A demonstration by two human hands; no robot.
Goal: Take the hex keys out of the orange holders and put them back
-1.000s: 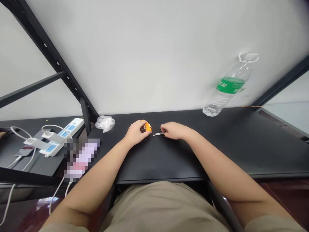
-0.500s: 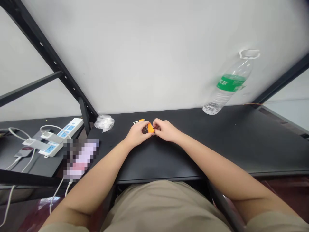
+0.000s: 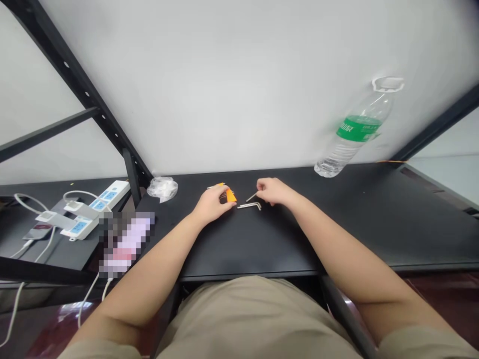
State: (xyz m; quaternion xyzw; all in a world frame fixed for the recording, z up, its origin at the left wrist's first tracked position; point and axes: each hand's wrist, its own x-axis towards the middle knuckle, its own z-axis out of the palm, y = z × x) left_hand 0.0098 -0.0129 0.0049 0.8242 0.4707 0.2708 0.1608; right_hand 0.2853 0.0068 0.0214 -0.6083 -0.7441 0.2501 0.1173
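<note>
Black tabletop (image 3: 247,244) spreads between its front edge (image 3: 209,277) and 2 hands (image 3: 211,204) (image 3: 275,191).

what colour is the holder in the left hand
The holder in the left hand is orange, seen best in the head view.

Both forearms are extended forward and angled inward, with the elbows seen bent at the lower corners. The left hand (image 3: 212,203) is held curved, its thumb (image 3: 229,205) set opposite the fingers in a grip and pointed toward the right. The right hand (image 3: 272,191) is held apart from it, thumb and forefinger pinched together, remaining fingers curled. Both wrists are kept nearly straight.
</note>
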